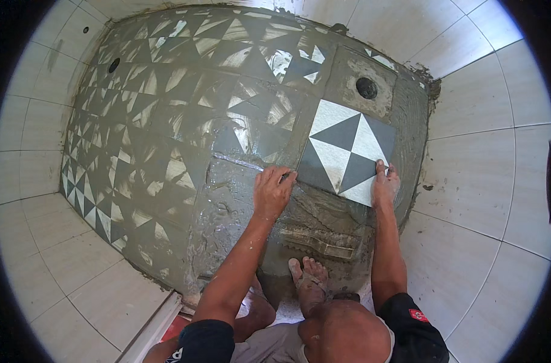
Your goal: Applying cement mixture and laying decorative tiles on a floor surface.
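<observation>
A square tile (350,170) with black and white triangles lies at a slant over wet grey mortar (402,130), right of centre. At its lower right edge, my right hand (386,184) grips the tile, a finger on the top face. My left hand (274,192) is by the tile's left corner, over the mortar, with fingers curled and drawn together; whatever they pinch, if anything, is too small to make out. Below the tile, a mortar-coated notched trowel (336,249) rests in the mortar, its toothed edge towards my foot.
Laid patterned tiles (148,121), smeared with grey grout, cover the left and far floor. A round drain hole (366,88) opens beyond the loose tile; a smaller hole (114,65) is far left. Pale tiled walls (469,139) enclose the floor. My muddy foot (310,275) stands near the trowel.
</observation>
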A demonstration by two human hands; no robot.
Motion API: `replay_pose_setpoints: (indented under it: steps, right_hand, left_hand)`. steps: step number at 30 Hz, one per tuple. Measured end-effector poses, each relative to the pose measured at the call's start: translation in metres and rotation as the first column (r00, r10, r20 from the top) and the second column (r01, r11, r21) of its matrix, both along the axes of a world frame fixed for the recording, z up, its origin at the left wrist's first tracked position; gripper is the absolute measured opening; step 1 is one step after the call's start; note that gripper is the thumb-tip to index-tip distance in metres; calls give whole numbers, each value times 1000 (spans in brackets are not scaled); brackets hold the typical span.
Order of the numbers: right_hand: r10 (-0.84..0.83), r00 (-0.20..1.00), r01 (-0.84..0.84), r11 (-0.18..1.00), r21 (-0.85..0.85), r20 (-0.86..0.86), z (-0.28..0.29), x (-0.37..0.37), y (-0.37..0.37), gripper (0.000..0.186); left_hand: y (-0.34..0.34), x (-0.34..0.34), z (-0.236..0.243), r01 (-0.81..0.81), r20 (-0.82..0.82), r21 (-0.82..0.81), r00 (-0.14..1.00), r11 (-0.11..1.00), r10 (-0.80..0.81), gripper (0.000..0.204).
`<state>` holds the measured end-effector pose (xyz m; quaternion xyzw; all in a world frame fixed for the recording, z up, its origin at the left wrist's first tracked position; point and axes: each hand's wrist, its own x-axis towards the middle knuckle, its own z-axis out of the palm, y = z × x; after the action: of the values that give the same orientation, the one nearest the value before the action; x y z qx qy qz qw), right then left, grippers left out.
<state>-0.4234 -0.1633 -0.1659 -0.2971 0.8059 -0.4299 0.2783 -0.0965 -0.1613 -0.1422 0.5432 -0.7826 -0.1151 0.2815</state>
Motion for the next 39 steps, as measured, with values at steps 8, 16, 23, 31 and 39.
replay_pose_setpoints:
  steps: [8, 16, 23, 31, 39]
  right_hand:
    - [70, 975, -74, 997, 13, 211, 20, 2, 0, 67]
    - [55, 997, -48, 987, 152, -46, 29, -6, 2, 55]
    - [84, 980, -50, 981, 185, -179, 25, -14, 0, 50]
    - [55, 997, -46, 986, 158, -53, 27, -9, 0, 54]
    - [96, 991, -72, 971, 230, -98, 28, -5, -1, 64]
  left_hand:
    - [-2, 2, 0, -1, -65, -13, 998, 1000, 0, 25]
    - [-3, 4, 3, 21, -71, -42, 997, 999, -24, 18]
    - [-7, -6, 9, 42, 0, -55, 999, 998, -42, 19]
    - [-6, -3, 5, 67, 12, -32, 998, 997, -67, 30]
    - [-6, -1, 6, 62, 38, -3, 997, 998, -62, 34]
